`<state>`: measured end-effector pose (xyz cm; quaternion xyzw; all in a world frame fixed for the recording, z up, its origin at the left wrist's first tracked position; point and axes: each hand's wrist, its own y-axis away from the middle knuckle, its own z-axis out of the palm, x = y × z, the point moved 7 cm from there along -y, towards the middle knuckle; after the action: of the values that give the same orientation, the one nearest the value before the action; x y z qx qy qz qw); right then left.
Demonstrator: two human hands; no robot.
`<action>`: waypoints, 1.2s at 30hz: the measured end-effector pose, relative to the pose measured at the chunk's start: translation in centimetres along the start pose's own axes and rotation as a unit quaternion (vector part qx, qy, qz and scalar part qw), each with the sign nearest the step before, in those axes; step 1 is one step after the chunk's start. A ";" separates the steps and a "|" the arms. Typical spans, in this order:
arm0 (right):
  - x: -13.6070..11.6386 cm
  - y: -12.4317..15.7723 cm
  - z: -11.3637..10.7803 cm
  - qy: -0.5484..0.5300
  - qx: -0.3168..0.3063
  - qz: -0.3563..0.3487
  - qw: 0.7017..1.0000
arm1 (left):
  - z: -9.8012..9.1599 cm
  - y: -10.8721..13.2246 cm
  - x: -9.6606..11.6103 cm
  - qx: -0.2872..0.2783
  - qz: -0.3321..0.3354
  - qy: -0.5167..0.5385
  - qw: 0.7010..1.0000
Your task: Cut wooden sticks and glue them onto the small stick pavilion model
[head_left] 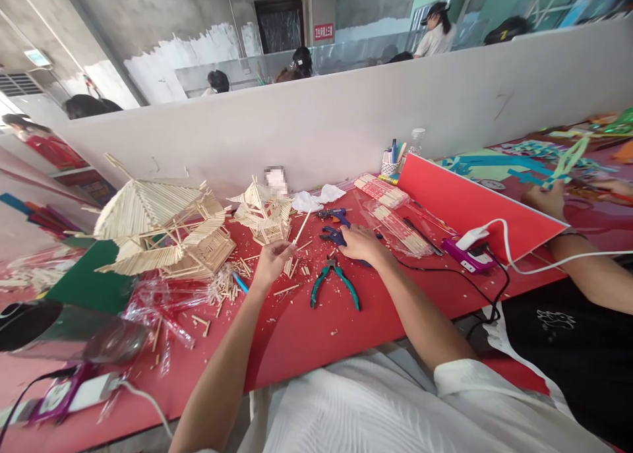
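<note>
My left hand [273, 263] pinches a thin wooden stick [302, 229], which points up and away to the right. Dark blue-handled pliers [334, 235] lie under my right hand [363, 243], whose fingers close over them. Just below, green-handled pliers [352, 291] rest on the red tabletop with handles spread. Behind my right hand is a blue tool [338, 214] that looks like a glue gun. A small pavilion model made of sticks [270, 223] stands beyond my left hand, and a larger stick pavilion [148, 209] is left of it.
Cut stick pieces [225, 288] and crumpled plastic wrap [161, 298] litter the left side. Packs of sticks [400, 229], a red board [469, 199] and a purple power strip [467, 255] are on the right. A bottle [74, 331] lies at left. Another person's hand [546, 199] holds paper strips.
</note>
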<state>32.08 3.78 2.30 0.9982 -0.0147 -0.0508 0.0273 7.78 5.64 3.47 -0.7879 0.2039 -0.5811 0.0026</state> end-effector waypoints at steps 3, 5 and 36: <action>0.5 0.2 -1.2 -0.012 0.042 -0.022 0.999 | -0.1 0.1 0.1 0.005 0.006 -0.003 1.000; 0.6 0.3 -2.0 -0.039 0.082 -0.062 0.994 | -0.2 0.1 0.2 0.009 0.008 -0.002 1.000; -5.5 2.1 -2.2 -0.245 0.023 -0.288 0.925 | -1.4 0.0 0.4 0.087 0.016 0.012 0.996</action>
<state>26.83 1.94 5.18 0.9160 0.2665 -0.2995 -0.0155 6.57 5.85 4.30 -0.7739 0.1651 -0.6063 0.0783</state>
